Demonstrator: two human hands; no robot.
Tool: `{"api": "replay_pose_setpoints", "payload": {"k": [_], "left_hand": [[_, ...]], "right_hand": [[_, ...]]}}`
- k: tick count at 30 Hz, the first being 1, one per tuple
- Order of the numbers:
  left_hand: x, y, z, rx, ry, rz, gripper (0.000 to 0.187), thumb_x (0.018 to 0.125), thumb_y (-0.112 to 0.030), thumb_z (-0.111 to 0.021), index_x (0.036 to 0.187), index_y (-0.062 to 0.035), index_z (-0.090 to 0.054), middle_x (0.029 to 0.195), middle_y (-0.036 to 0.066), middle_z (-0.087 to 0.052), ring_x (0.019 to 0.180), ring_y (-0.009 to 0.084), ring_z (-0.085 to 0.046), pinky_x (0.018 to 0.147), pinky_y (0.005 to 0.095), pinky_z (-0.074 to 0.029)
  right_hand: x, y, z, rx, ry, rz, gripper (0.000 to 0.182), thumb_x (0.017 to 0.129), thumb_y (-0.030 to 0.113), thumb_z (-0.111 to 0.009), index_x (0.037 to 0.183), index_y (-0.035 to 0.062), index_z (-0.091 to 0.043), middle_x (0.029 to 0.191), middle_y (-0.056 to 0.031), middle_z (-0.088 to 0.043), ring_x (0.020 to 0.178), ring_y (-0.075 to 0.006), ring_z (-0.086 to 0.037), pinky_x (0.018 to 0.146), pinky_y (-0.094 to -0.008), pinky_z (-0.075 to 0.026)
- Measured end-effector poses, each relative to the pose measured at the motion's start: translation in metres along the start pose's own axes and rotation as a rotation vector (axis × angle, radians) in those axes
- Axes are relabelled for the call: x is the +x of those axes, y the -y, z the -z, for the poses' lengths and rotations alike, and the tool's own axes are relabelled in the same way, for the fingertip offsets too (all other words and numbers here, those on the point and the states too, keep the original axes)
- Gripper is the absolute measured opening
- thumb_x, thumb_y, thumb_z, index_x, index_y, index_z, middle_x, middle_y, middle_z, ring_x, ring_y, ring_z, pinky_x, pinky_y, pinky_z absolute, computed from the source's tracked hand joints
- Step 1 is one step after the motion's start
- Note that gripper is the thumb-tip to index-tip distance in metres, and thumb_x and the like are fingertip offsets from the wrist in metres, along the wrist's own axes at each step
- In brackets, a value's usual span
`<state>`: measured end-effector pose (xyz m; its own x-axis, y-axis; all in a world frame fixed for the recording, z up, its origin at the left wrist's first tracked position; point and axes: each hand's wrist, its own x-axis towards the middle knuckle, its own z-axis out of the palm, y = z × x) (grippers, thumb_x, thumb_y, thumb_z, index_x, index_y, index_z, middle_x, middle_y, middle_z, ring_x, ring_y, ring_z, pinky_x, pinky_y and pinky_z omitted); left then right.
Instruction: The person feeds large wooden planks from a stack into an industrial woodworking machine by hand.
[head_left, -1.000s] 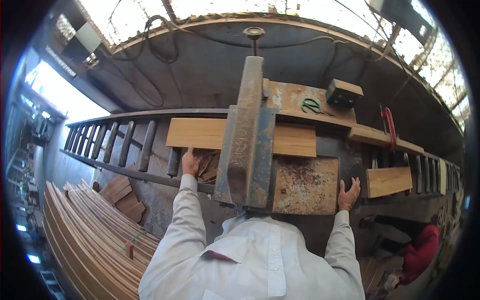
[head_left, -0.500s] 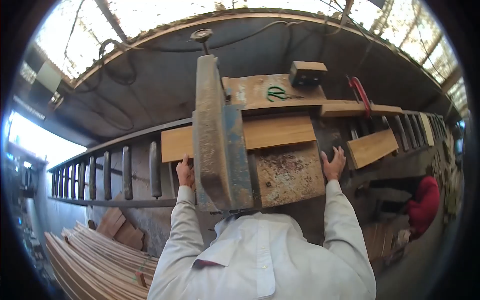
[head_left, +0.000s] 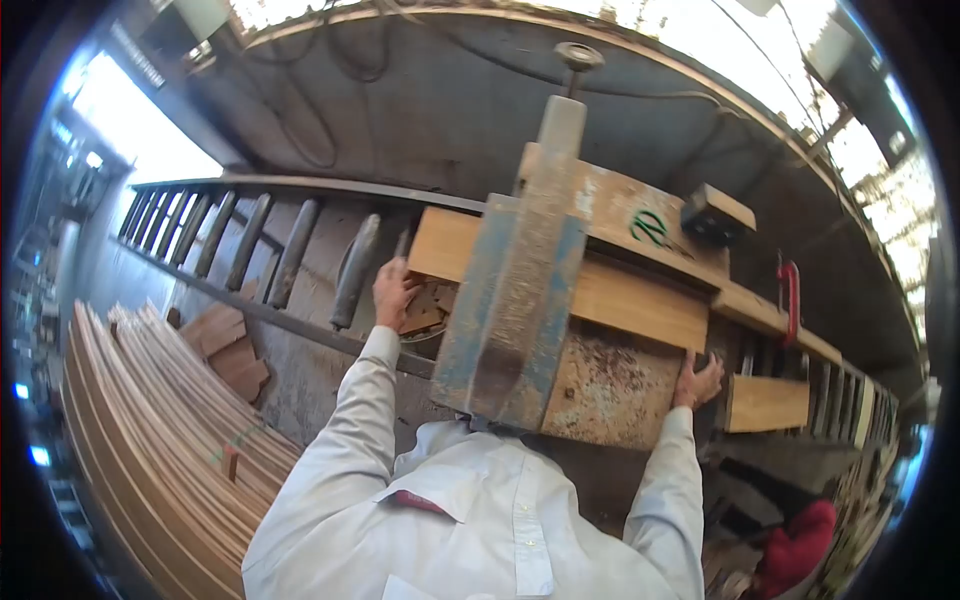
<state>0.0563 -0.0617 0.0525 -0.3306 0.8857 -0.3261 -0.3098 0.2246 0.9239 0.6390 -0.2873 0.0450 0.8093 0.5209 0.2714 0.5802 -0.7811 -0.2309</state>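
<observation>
A long wooden board lies under the upright arm of a worn blue-and-tan saw machine, showing on both sides of it. My left hand is at the board's left end, fingers closed at its near corner. At the opposite end, my right hand has its fingers bent in against the near corner of the same board. Some fingertips of both hands are hidden. Beside my right hand lies a shorter wood block.
Rollers run along the left conveyor, and more stand at the right. Behind the board are green-handled scissors, a dark box and a red clamp. Stacked wood strips fill the lower left. A person in red is at lower right.
My view has swung, so the machine appears farther right and tilted. My right hand has gone from open beside the board to closing at its right end. My left hand stays by the left end.
</observation>
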Motion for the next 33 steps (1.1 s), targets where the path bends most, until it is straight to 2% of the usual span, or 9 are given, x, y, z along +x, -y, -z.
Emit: {"api": "replay_pose_setpoints", "payload": {"k": [1,4,10,14,17,20,24,27,33], "left_hand": [[0.002,-0.003,0.0,0.069,0.04,-0.007,0.032,0.099,-0.028,-0.056,0.114,-0.0007,-0.063,0.1,0.01,-0.067,0.087,0.0221,-0.068,0.071,0.036,-0.059],[-0.003,-0.009,0.001,0.211,0.132,-0.004,0.034,0.099,-0.028,-0.057,0.121,-0.0046,-0.065,0.108,0.008,-0.067,0.095,0.0187,-0.065,0.079,0.0354,-0.057],[-0.008,-0.025,0.004,0.413,0.113,-0.134,0.034,0.098,-0.026,-0.058,0.12,-0.0011,-0.067,0.105,0.008,-0.071,0.097,0.0138,-0.064,0.087,0.0285,-0.048],[0.003,-0.011,0.015,0.479,0.132,-0.219,0.034,0.098,-0.027,-0.058,0.119,-0.0028,-0.068,0.104,0.009,-0.072,0.096,0.0148,-0.065,0.087,0.0294,-0.049],[0.003,-0.012,0.013,0.464,0.128,-0.254,0.034,0.097,-0.026,-0.059,0.117,-0.0007,-0.068,0.102,0.011,-0.072,0.092,0.0165,-0.067,0.08,0.0307,-0.053],[0.01,0.0,0.017,0.526,0.097,-0.36,0.034,0.097,-0.027,-0.06,0.116,-0.0006,-0.068,0.104,0.014,-0.072,0.093,0.0185,-0.068,0.084,0.0317,-0.051],[0.003,-0.005,0.013,0.524,0.059,-0.31,0.033,0.096,-0.028,-0.059,0.114,-0.0016,-0.069,0.104,0.015,-0.072,0.096,0.0208,-0.068,0.086,0.0322,-0.05],[0.003,0.001,0.011,0.525,0.033,-0.361,0.034,0.096,-0.029,-0.058,0.114,-0.0016,-0.069,0.102,0.015,-0.073,0.095,0.0219,-0.069,0.086,0.033,-0.05],[0.006,0.003,0.012,0.58,0.029,-0.302,0.035,0.098,-0.031,-0.057,0.116,-0.0042,-0.069,0.104,0.013,-0.072,0.097,0.0202,-0.067,0.088,0.0331,-0.049]], "right_hand": [[0.0,0.0,-0.002,0.024,0.045,-0.045,0.08,0.085,0.071,-0.053,0.138,0.011,-0.05,0.152,-0.0124,-0.038,0.144,-0.029,-0.027,0.118,-0.0497,-0.017],[-0.003,0.003,-0.002,0.061,0.064,-0.054,0.081,0.086,0.072,-0.05,0.14,0.0112,-0.048,0.154,-0.0121,-0.035,0.146,-0.0286,-0.024,0.12,-0.0481,-0.013],[-0.006,0.012,0.004,0.104,0.093,-0.08,0.084,0.085,0.075,-0.048,0.14,0.0114,-0.048,0.154,-0.012,-0.034,0.146,-0.0282,-0.023,0.12,-0.0471,-0.012],[-0.005,0.012,0.005,0.104,0.101,-0.096,0.086,0.084,0.077,-0.047,0.14,0.012,-0.048,0.155,-0.0114,-0.034,0.147,-0.0279,-0.023,0.12,-0.0472,-0.012],[-0.003,0.009,0.0,0.093,0.099,-0.095,0.085,0.084,0.077,-0.047,0.14,0.0124,-0.049,0.155,-0.0109,-0.034,0.147,-0.0277,-0.023,0.12,-0.0472,-0.012],[-0.004,0.008,0.002,0.108,0.1,-0.086,0.084,0.084,0.076,-0.048,0.139,0.0115,-0.05,0.154,-0.0126,-0.035,0.146,-0.0277,-0.024,0.12,-0.0475,-0.012],[-0.008,0.012,0.008,0.119,0.09,-0.08,0.083,0.085,0.074,-0.049,0.138,0.0109,-0.05,0.154,-0.0133,-0.035,0.146,-0.0279,-0.025,0.12,-0.0484,-0.012],[-0.008,0.01,0.008,0.127,0.084,-0.085,0.083,0.085,0.075,-0.049,0.139,0.0118,-0.049,0.155,-0.0125,-0.034,0.147,-0.0282,-0.023,0.12,-0.0485,-0.011],[-0.006,0.003,0.001,0.124,0.083,-0.09,0.085,0.084,0.076,-0.048,0.141,0.0124,-0.047,0.156,-0.0118,-0.032,0.147,-0.0278,-0.021,0.12,-0.048,-0.011]]}}
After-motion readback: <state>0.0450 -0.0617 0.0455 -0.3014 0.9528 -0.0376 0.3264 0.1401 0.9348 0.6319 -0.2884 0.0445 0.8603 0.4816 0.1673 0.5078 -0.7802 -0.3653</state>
